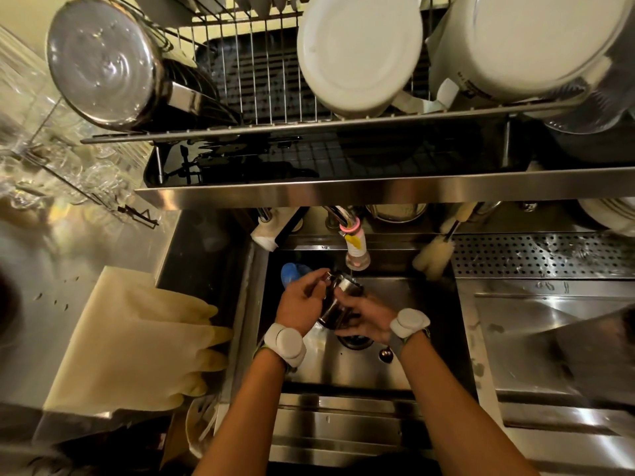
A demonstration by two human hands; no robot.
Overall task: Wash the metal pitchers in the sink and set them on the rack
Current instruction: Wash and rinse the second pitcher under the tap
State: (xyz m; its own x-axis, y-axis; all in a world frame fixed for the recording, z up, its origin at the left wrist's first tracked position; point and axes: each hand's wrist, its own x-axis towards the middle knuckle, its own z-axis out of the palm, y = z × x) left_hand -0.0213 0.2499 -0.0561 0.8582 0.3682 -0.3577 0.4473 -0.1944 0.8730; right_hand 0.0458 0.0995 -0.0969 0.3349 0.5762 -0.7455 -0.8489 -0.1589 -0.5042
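A small metal pitcher (338,300) is tilted over the steel sink (360,369), its mouth up under the faucet head (357,250). My left hand (304,302) grips its handle side. My right hand (366,319) wraps the body from the right and below. Above the sink hangs the wire dish rack (261,77), where a large metal pot (103,60) lies on its side at the left.
Two white bowls (357,49) and a white container (536,42) fill the rack's right. Yellow rubber gloves (144,338) lie on the left counter. A blue sponge (292,273) and a spoon (386,354) sit in the sink. A bottle brush (434,255) leans by the perforated tray (543,255).
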